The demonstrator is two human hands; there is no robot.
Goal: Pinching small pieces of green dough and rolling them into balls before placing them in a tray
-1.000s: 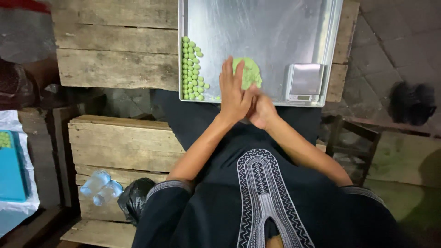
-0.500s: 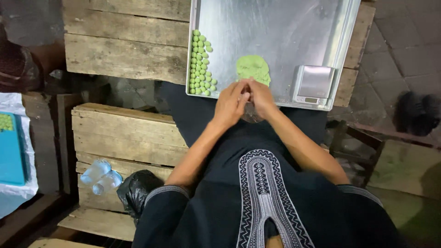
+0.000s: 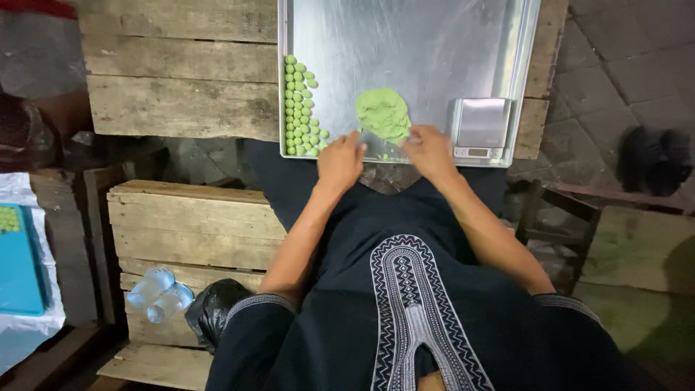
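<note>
A flattened lump of green dough point(image 3: 384, 112) lies on a large metal tray point(image 3: 420, 36), near its front edge. Rows of small green dough balls point(image 3: 298, 105) line the tray's left side. My left hand point(image 3: 340, 163) rests at the tray's front edge just right of the balls, fingers curled; what it holds, if anything, is hidden. My right hand point(image 3: 431, 152) is at the front edge too, its fingertips pinching the near right edge of the dough.
A small silver digital scale point(image 3: 481, 127) stands on the tray's front right corner. The tray rests on wooden pallets point(image 3: 181, 80). More pallets point(image 3: 188, 232), plastic bottles point(image 3: 159, 293) and a black bag point(image 3: 213, 308) are at lower left. A blue tray point(image 3: 18, 268) sits far left.
My hands were pressed together in front of the tray; they have separated and moved forward to its front edge, the right one onto the dough.
</note>
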